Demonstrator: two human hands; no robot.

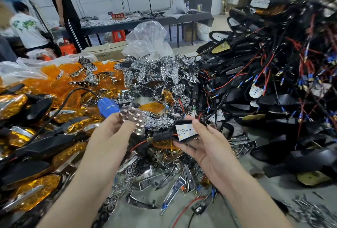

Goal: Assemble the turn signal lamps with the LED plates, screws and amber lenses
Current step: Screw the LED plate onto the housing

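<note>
Head view: a black housing (164, 136), its white LED plate (185, 130) already seated, is gripped in the right hand (206, 147), fingers curled round it. A chrome reflector (130, 116) is pinched in the left hand (113, 129), near the housing and not yet fitted. No screw or amber lens is seen on this lamp, so most steps are judged left. Finished lamps (34, 189) are piled at left, a wired heap (273, 100) at right.
</note>
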